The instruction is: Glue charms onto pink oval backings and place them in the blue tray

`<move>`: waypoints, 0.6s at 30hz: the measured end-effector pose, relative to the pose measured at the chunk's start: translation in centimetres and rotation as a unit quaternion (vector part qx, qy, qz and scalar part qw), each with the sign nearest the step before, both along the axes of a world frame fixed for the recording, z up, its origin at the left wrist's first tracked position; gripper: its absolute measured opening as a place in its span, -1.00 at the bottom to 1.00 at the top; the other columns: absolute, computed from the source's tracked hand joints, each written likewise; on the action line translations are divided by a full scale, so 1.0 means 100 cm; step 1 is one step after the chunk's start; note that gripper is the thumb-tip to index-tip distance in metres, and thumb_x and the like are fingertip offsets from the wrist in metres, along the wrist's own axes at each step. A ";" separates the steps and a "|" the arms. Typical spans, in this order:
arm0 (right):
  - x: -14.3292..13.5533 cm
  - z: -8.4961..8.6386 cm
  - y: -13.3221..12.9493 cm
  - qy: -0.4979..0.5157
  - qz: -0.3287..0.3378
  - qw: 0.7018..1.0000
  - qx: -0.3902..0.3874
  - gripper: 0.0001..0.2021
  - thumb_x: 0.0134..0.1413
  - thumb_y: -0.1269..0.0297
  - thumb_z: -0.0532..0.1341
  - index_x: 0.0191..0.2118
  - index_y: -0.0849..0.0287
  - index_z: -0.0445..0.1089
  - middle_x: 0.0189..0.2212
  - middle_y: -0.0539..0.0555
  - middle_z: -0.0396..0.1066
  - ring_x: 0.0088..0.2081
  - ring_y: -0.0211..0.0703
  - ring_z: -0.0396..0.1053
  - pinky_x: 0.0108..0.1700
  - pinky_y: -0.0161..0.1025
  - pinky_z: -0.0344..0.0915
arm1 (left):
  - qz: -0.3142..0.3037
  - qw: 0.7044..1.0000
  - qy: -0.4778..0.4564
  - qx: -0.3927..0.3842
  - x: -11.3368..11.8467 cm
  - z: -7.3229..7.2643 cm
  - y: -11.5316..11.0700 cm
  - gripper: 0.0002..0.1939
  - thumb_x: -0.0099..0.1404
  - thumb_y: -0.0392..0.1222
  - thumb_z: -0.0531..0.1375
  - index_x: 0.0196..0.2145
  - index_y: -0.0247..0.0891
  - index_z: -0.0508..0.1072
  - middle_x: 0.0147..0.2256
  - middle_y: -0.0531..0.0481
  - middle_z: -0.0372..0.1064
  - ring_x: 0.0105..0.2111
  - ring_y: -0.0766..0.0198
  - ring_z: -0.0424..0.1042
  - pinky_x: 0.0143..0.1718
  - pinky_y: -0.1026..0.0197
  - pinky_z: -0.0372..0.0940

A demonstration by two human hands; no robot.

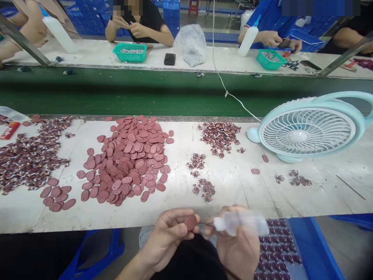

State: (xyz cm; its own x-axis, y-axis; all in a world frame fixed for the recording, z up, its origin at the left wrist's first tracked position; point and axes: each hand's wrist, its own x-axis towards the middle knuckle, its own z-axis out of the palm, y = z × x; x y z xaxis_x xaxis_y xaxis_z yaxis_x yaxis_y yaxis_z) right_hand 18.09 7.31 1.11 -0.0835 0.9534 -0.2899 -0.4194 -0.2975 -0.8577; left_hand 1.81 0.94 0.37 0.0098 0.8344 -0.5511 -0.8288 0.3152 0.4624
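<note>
Between the thumb and fingers of my left hand (166, 239) is a reddish-brown oval disc (190, 222), held over my lap just off the table's front edge. My right hand (237, 249) grips a translucent squeeze bottle (243, 223), its white neck turned left toward the disc. Motion smears the bottle and its tip, so I cannot tell whether the tip touches the disc. On the table beyond my hands lie a large pile of like discs (131, 155) and small clusters of dark-red and white pieces (206, 189).
A light-blue fan (305, 128) lies at the right, its white cord (239, 102) running across the green conveyor (151, 95). A blue tray (317, 249) with rows of dark-red pieces stands low at right. More small pieces (26, 159) cover the left. Co-workers sit opposite with green baskets (129, 57).
</note>
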 end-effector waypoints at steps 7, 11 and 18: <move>0.059 -0.019 0.080 0.210 -0.004 0.965 -0.157 -0.74 0.15 0.20 0.33 -0.17 0.33 0.51 -0.53 -0.11 0.32 -0.54 -0.56 0.38 -0.52 -0.78 0.21 | 0.017 0.999 -0.015 -0.035 -0.008 -0.001 -0.001 -0.75 0.07 -0.22 0.57 -0.26 -0.15 0.69 -0.14 -0.10 0.71 -0.24 0.21 0.68 -0.38 0.41 0.49; 0.068 -0.026 0.078 0.175 -0.002 0.979 -0.105 -0.60 0.20 -0.06 0.26 -0.18 0.24 0.52 -0.58 -0.20 0.15 -0.64 -0.63 0.21 -0.63 -0.82 -0.11 | 0.051 0.996 -0.005 -0.066 -0.018 0.000 0.000 -0.70 0.04 -0.24 0.58 -0.24 -0.19 0.70 -0.11 -0.16 0.71 -0.24 0.21 0.68 -0.30 0.40 0.50; 0.014 -0.011 0.060 -0.283 0.161 0.934 0.147 -0.69 0.29 -0.08 0.22 -0.18 0.04 0.54 -0.53 -0.08 0.31 -0.62 -0.30 0.19 -0.66 -0.36 0.24 | 0.085 0.994 0.013 -0.071 -0.033 -0.001 -0.007 -0.69 0.08 -0.28 0.55 -0.20 -0.26 0.68 -0.07 -0.22 0.70 -0.23 0.19 0.68 -0.30 0.38 0.51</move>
State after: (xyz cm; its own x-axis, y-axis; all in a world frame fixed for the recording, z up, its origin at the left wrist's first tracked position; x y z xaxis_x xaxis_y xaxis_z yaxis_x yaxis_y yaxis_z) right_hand 19.44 13.35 -0.02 -0.2914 0.9509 -0.1040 0.1961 -0.0470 -0.9795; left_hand -1.45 0.27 0.23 -0.1395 0.7368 -0.6616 -0.8641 0.2357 0.4446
